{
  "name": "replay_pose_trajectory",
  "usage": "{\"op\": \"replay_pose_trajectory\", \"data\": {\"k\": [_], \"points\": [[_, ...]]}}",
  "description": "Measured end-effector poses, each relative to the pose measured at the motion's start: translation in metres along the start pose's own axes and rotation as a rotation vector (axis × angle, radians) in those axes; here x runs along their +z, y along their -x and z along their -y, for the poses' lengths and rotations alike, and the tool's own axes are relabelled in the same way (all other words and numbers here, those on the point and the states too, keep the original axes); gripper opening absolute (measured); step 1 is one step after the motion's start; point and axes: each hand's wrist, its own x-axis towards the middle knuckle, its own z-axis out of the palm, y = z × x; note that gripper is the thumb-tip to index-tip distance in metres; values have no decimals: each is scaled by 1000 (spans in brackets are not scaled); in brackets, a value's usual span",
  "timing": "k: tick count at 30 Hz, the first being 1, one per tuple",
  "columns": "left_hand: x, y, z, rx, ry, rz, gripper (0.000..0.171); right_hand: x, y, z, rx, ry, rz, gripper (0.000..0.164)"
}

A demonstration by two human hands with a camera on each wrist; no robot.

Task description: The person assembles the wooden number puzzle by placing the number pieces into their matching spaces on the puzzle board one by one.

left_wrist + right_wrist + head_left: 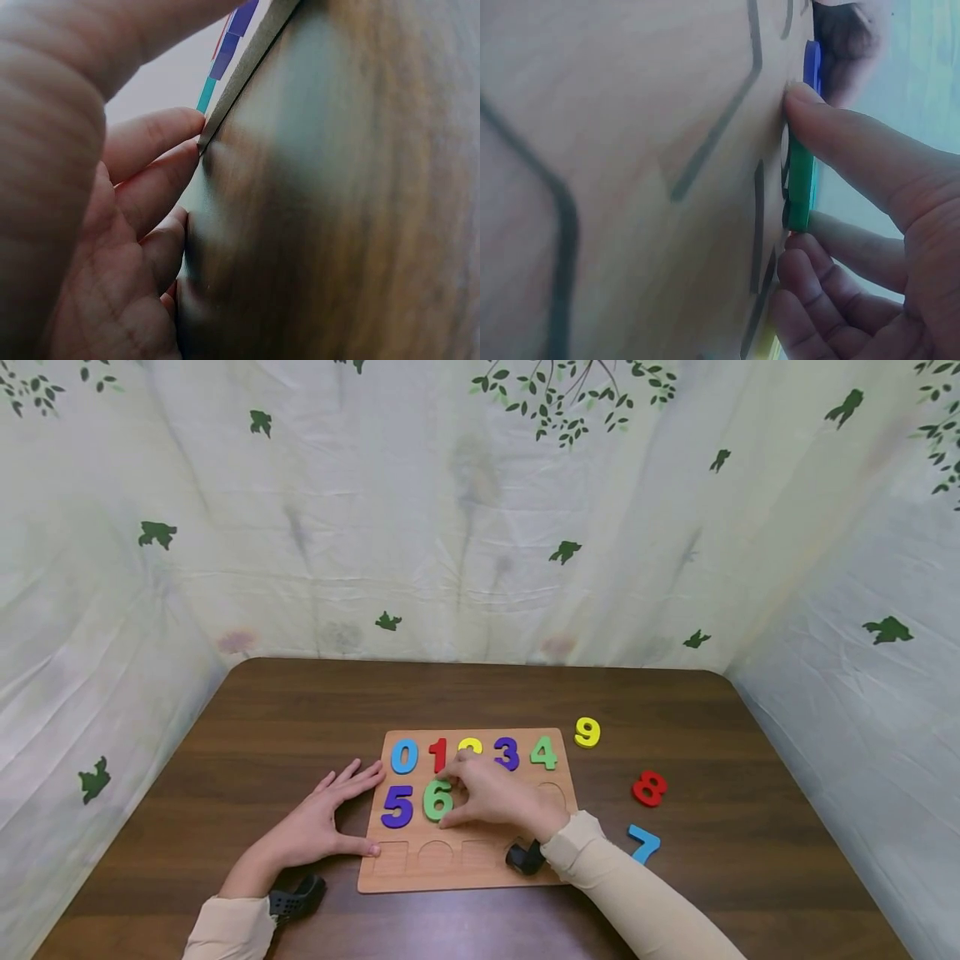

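Note:
A wooden number board (420,881) lies on the table with 0, 1, 2, 3 and 4 along its top row and a purple 5 (397,807) below. My right hand (491,789) pinches a green number 6 (437,800) between thumb and forefinger, at the second row beside the 5. In the right wrist view the green 6 (801,180) shows edge-on, close over the board's face. My left hand (330,818) touches the board's left edge with straight fingers above and the thumb below. The yellow 2 (470,746) is partly hidden behind my right hand.
Right of the board lie a yellow 9 (587,732), a red 8 (649,788) and a blue 7 (643,842), the last close to my right sleeve. Recessed outlines (435,856) mark the board's bottom row. A pale curtain (420,527) stands behind the brown table (315,702).

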Motion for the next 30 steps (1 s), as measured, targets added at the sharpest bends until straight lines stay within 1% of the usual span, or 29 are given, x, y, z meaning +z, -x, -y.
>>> {"op": "replay_pose_trajectory", "data": {"k": [5,11,16,30], "points": [[0,0,-1,-4,1,3,108,0,2,3,-6,18,-1,64],[0,-1,0,-6,-6,4,107,0,3,5,21,28,7,66],[0,-1,2,-2,-5,4,107,2,3,5,27,35,2,65],[0,-1,2,12,2,1,107,2,5,4,2,54,-8,63]]}}
